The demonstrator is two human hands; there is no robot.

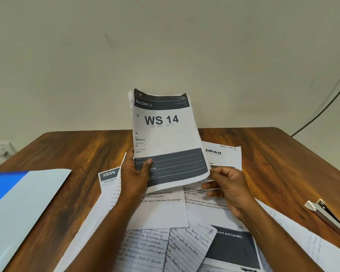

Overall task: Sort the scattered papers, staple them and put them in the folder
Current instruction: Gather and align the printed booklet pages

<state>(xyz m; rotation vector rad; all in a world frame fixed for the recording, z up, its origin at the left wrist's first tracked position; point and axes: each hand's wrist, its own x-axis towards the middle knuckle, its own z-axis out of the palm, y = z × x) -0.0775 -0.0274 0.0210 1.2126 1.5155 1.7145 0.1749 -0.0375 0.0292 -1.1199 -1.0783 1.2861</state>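
Centre frame: left hand (134, 174) pinches a thin sheaf of papers (166, 138), thumb on front, held upright above scattered sheets (161, 211); right hand (227, 186), fingers curled, nips its lower-right corner. Light, floppy, likely to fan, so best held w/ both hands at the bottom edge. Wood table (283, 154), plain wall; folder (18, 203) lower left, stapler (328, 214) right edge.

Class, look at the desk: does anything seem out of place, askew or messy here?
Yes. Loose papers lie overlapped at mixed angles across the table, some handwritten, some printed. The left hand grips an upright, slightly fanned stack; the right hand pinches its corner. The stapler and folder lie apart.
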